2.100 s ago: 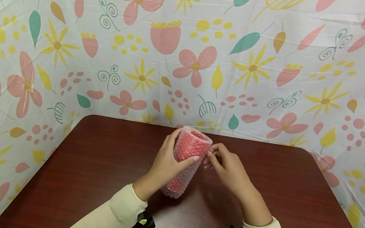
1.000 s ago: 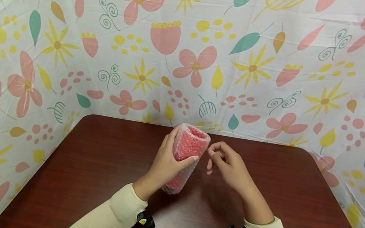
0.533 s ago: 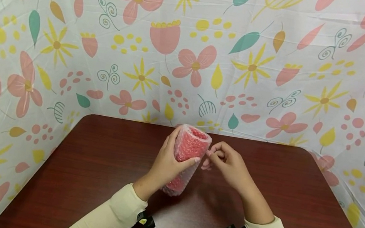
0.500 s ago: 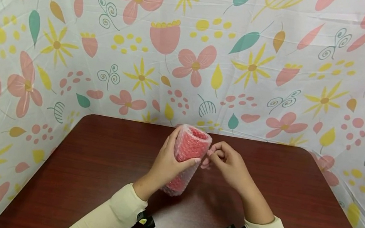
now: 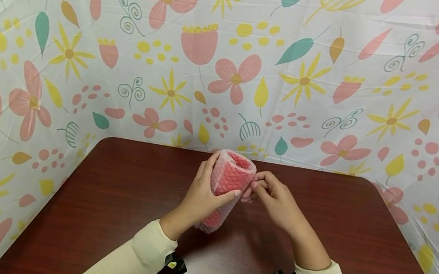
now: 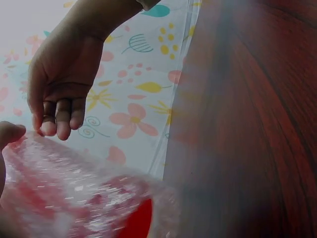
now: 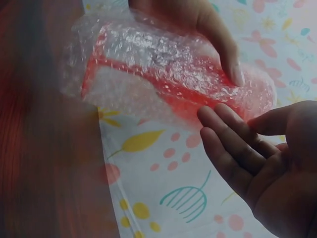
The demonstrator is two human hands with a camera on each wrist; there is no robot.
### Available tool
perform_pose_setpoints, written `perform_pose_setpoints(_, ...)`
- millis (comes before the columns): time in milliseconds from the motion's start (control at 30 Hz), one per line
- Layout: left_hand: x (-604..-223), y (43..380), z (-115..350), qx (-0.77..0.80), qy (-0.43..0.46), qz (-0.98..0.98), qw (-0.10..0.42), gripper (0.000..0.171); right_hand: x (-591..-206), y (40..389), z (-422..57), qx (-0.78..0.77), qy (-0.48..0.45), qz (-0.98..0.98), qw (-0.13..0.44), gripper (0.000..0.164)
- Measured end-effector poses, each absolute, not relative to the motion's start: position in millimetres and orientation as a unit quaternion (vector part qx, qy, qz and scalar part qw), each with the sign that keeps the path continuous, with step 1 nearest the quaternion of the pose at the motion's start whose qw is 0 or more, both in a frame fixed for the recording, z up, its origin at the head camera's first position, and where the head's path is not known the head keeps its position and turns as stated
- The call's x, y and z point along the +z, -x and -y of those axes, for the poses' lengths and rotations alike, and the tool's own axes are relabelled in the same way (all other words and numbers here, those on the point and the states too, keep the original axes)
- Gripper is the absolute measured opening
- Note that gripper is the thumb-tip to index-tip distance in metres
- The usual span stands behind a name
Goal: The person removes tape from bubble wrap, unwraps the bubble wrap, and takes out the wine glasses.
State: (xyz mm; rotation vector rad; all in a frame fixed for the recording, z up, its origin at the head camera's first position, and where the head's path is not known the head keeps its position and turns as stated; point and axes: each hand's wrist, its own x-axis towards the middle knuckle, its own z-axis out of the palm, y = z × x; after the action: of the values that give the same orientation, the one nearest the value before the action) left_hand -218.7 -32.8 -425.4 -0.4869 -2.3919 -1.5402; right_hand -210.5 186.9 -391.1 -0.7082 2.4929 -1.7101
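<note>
A red goblet (image 5: 230, 180) wrapped in clear bubble wrap (image 7: 133, 42) stands tilted over the table, its rolled end facing up. Through the wrap, the right wrist view shows a thin red stem (image 7: 126, 66) widening into a bowl. My left hand (image 5: 202, 195) grips the bundle from the left side, thumb across its front. At its upper right edge, my right hand (image 5: 277, 203) pinches the wrap between thumb and forefinger. The other fingers (image 7: 233, 144) of that hand extend loosely below the edge. Most of the left hand's fingers are hidden behind the bundle.
The dark reddish-brown table (image 5: 118, 197) spreads around both hands. A white cloth (image 5: 188, 118) with flowers and leaves hangs behind it and along both sides. Black straps with small mounts (image 5: 176, 266) sit at the cuffs of the cream sleeves (image 5: 131, 255).
The right hand draws away from the bundle, then comes back to its edge. The wrap's top now looks wider and looser on the right. The left hand keeps its hold with little movement.
</note>
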Motion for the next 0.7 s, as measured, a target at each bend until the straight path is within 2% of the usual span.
perform_pose_setpoints(200,-424.2,218.2,30.9,-0.535,0.157,0.817,0.148,0.105,-389.2,209.9,-187.9,-0.559,0.245,-0.792,0.032,0.018)
perform_pose_setpoints(467,-424.7,217.8,30.8,-0.536,0.149,0.818,0.146,0.105,-387.9,209.9,-190.3,-0.567,0.221,-0.793,0.028,0.021)
perform_pose_setpoints(700,-424.2,216.8,30.6,-0.536,0.153,0.82,0.132,0.106,-388.6,210.5,-190.5,-0.583,0.225,-0.78,0.028,0.016)
